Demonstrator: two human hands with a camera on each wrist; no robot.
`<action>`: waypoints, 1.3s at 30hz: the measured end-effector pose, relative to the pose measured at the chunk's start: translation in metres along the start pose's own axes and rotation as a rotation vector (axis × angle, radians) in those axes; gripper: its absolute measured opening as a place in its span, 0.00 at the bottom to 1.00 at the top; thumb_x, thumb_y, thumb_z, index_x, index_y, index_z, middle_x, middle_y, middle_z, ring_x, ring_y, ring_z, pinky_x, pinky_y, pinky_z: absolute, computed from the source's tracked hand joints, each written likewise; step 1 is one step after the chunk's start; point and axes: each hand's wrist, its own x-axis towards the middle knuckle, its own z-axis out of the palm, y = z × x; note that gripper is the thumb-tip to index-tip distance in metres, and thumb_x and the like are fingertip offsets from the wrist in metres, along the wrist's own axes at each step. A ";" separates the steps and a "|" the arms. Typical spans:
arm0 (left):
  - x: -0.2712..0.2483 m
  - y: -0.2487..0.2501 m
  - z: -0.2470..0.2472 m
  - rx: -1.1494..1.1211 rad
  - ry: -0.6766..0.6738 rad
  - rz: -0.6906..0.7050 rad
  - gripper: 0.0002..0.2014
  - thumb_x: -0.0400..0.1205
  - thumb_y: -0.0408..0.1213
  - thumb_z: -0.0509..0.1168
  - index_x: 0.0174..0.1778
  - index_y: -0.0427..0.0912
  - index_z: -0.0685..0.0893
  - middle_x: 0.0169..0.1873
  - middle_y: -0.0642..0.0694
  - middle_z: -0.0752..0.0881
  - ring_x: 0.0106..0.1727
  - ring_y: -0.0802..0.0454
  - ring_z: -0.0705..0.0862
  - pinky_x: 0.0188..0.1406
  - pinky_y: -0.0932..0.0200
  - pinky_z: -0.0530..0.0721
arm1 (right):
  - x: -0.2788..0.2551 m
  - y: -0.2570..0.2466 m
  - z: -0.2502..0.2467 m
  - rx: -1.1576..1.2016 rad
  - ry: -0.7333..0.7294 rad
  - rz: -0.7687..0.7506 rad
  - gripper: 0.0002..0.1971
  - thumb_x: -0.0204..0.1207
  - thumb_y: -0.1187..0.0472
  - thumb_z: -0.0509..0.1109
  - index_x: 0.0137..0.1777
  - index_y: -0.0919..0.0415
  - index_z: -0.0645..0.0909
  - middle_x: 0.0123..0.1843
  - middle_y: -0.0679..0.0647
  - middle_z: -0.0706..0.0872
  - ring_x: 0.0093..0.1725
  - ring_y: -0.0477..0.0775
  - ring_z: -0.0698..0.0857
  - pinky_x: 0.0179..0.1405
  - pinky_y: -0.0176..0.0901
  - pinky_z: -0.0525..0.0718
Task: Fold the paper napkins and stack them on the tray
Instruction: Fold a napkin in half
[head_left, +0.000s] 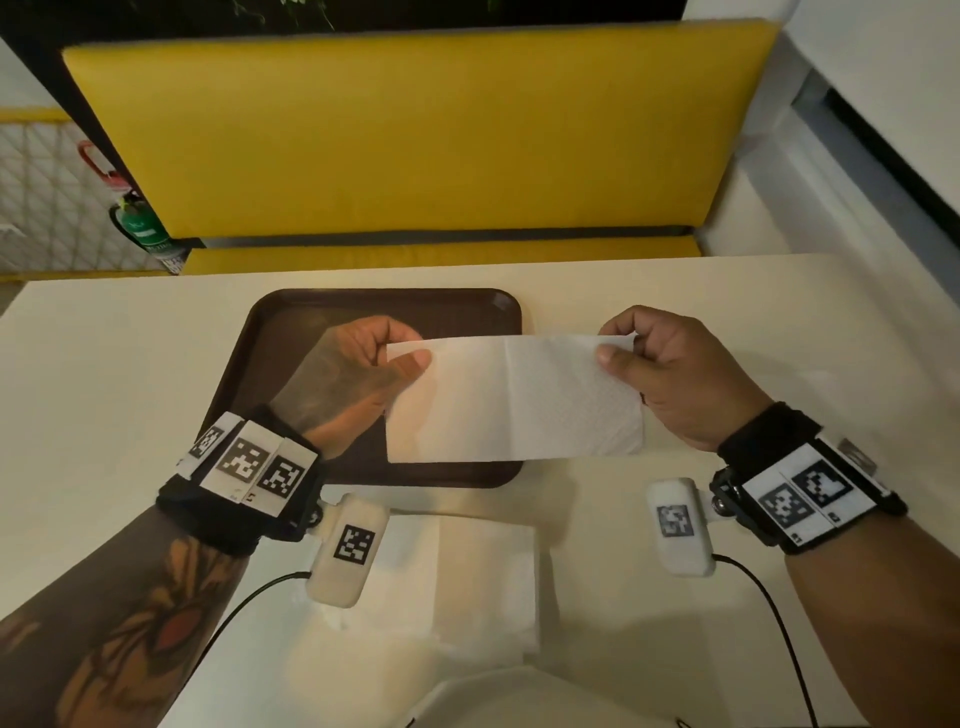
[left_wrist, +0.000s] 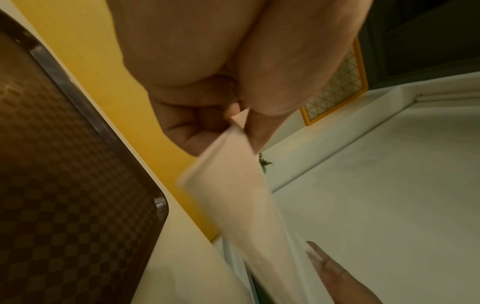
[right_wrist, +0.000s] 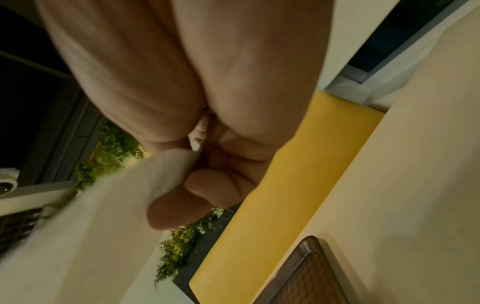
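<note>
A white paper napkin (head_left: 514, 400) hangs stretched in the air between my two hands, with a crease down its middle. My left hand (head_left: 384, 358) pinches its upper left corner between thumb and fingers; my right hand (head_left: 623, 348) pinches the upper right corner. Below and behind it lies a dark brown tray (head_left: 291, 332) with nothing on its bare part. In the left wrist view the napkin (left_wrist: 233, 195) runs down from my left hand (left_wrist: 233, 123) beside the tray (left_wrist: 64, 185). In the right wrist view my right hand (right_wrist: 192, 148) holds the napkin (right_wrist: 103, 226).
A stack of flat white napkins (head_left: 467, 582) lies on the cream table (head_left: 104, 374) near me, below the tray. A yellow bench (head_left: 415, 130) stands behind the table. A white object (head_left: 519, 696) sits at the table's near edge.
</note>
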 end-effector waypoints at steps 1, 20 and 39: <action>-0.002 -0.001 0.000 0.024 0.012 0.000 0.07 0.80 0.40 0.67 0.51 0.43 0.82 0.39 0.48 0.87 0.34 0.60 0.86 0.29 0.67 0.82 | -0.001 -0.001 0.002 -0.015 -0.019 0.018 0.01 0.80 0.69 0.68 0.47 0.66 0.80 0.26 0.44 0.84 0.26 0.41 0.81 0.29 0.33 0.78; -0.084 -0.105 0.021 0.343 -0.088 -0.314 0.14 0.70 0.37 0.78 0.46 0.48 0.81 0.32 0.52 0.85 0.30 0.59 0.82 0.28 0.71 0.74 | -0.042 0.061 0.110 -0.402 -0.491 0.311 0.06 0.72 0.62 0.78 0.45 0.61 0.85 0.42 0.54 0.90 0.38 0.52 0.90 0.45 0.51 0.90; -0.100 -0.107 0.069 0.795 -0.311 0.052 0.20 0.80 0.41 0.67 0.68 0.48 0.75 0.64 0.50 0.75 0.62 0.53 0.75 0.64 0.59 0.78 | -0.059 0.043 0.161 -0.910 -0.665 -0.071 0.22 0.77 0.50 0.70 0.67 0.57 0.76 0.61 0.54 0.79 0.57 0.57 0.81 0.54 0.50 0.83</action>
